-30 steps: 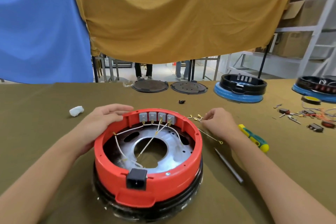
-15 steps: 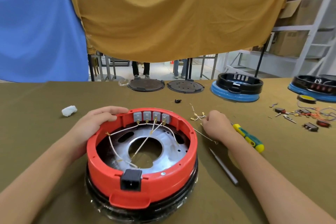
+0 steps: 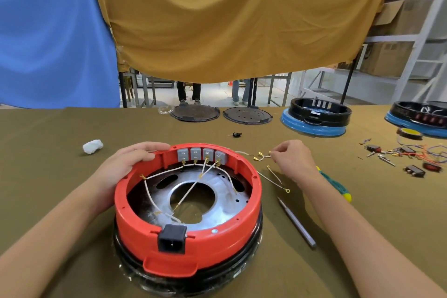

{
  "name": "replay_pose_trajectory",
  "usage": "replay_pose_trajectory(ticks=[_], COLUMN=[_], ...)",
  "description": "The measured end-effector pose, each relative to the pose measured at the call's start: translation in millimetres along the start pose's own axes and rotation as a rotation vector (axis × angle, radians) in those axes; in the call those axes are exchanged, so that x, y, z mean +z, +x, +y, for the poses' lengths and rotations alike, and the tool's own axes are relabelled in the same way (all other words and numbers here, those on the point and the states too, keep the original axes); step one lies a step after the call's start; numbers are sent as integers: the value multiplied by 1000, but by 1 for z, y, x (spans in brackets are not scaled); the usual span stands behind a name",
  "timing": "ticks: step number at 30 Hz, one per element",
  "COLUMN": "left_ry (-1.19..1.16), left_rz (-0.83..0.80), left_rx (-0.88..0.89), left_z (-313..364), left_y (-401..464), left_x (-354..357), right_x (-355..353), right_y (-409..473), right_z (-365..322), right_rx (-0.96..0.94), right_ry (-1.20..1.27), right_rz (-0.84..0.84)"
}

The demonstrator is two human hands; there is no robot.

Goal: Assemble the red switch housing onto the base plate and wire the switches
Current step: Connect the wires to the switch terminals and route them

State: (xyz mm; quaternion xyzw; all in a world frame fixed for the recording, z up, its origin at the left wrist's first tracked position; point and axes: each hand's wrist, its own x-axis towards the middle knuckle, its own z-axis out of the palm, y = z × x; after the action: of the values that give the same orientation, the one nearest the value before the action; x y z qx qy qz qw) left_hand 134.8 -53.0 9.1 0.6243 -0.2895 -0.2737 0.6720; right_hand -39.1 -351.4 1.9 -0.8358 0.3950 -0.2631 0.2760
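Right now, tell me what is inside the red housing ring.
Inside the red housing: four grey switches along the far wall, white wires running from them, and the metal base plate with its centre hole. The near wall hides where the wires end behind the black socket.

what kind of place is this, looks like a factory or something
Probably a small assembly workshop: a cloth-covered workbench with spare black housings, loose switches and wires, and metal shelving with cardboard boxes behind.
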Motion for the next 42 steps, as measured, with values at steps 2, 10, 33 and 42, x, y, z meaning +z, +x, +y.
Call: replay_pose_trajectory(ticks=[2, 10, 33, 42], left_ry=[-15, -26, 79, 634], left_rz=[2, 8, 54, 31], left_rx=[-4, -12, 23, 134], left_z=[0, 1, 7, 26], left_y=[0, -3, -8, -18], left_x=[0, 2, 16, 17], right_x=[-1, 15, 17, -4], right_y=[-1, -6, 6, -46], right_z=[1, -8, -36, -82], right_rx=[12, -123, -36, -465], right_ry=[-189, -212, 502, 584], right_rz=[-83, -63, 27, -156])
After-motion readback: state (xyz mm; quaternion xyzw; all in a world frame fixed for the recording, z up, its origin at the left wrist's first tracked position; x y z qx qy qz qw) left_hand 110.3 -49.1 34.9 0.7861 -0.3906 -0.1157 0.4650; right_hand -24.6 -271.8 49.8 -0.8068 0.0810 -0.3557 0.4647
